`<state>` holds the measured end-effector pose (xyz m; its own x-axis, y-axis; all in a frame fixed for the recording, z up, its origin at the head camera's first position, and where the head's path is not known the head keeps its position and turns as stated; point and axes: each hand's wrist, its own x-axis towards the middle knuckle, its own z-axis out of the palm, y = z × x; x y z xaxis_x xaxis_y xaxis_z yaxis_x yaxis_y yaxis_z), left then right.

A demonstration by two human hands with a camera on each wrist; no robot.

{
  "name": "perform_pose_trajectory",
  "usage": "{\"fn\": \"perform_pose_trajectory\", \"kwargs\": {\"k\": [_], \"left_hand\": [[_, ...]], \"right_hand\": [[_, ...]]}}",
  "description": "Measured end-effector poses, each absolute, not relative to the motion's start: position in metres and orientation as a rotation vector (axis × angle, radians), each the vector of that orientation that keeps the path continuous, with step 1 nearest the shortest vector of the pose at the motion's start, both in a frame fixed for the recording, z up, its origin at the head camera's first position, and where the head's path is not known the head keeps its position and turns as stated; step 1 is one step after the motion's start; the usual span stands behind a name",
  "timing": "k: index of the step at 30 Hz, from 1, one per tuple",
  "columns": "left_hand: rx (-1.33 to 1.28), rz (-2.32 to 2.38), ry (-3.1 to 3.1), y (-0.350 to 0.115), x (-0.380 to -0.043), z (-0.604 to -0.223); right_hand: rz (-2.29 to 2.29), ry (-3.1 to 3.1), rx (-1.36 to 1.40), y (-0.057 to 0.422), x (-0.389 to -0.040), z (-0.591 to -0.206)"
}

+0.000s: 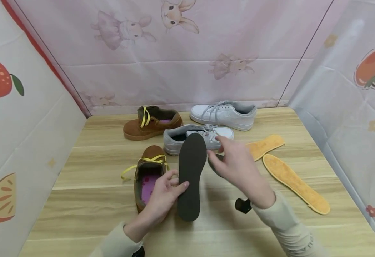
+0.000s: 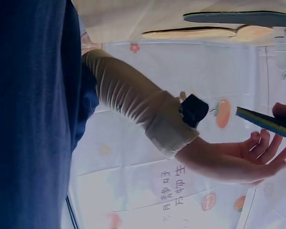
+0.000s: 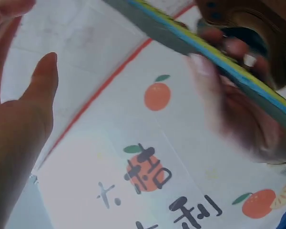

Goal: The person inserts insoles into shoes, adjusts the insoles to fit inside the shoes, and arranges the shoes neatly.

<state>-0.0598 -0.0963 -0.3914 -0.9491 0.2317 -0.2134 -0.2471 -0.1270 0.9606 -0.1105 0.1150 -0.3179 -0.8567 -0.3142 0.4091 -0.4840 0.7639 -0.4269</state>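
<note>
My left hand [image 1: 166, 191] pinches a dark grey insole [image 1: 192, 171] by its side, between thumb and fingers. The insole stands tilted up over the table; a layered yellow and blue edge shows along the insole [image 3: 181, 40] in the right wrist view. To its right my right hand [image 1: 239, 166] hovers with fingers spread and holds nothing; the left wrist view shows the same open right hand [image 2: 243, 162] beside the insole's edge. A second dark insole [image 1: 215, 166] lies partly behind the right hand. Close to the left hand stands a brown shoe [image 1: 150, 153] with yellow laces and a pink-purple lining.
Another brown shoe [image 1: 153, 125] lies at the back left. Two white sneakers, one nearer [image 1: 176, 142] and one farther [image 1: 224, 114], stand at the back middle. On the right are two orange insoles, one [image 1: 296, 184] in full view. Fabric walls [image 1: 187, 85] enclose the wooden table [image 1: 88, 200].
</note>
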Motion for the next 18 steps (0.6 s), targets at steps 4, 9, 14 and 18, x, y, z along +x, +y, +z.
{"fn": "perform_pose_trajectory", "kwargs": {"k": [4, 9, 14, 18], "left_hand": [[0.033, 2.185, 1.887, -0.088, -0.054, -0.398], [0.11, 2.165, 1.933, -0.078, -0.048, -0.408], [0.143, 2.165, 1.958, -0.073, -0.045, -0.416], [0.117, 2.138, 1.99, -0.072, -0.043, -0.424]], "right_hand": [[0.728, -2.788, 0.456, 0.098, -0.101, -0.333], [0.698, -2.884, 0.342, 0.081, -0.094, -0.349], [0.659, -2.97, 0.28, 0.069, -0.088, -0.361], [0.66, -3.006, 0.271, 0.063, -0.085, -0.37]]}}
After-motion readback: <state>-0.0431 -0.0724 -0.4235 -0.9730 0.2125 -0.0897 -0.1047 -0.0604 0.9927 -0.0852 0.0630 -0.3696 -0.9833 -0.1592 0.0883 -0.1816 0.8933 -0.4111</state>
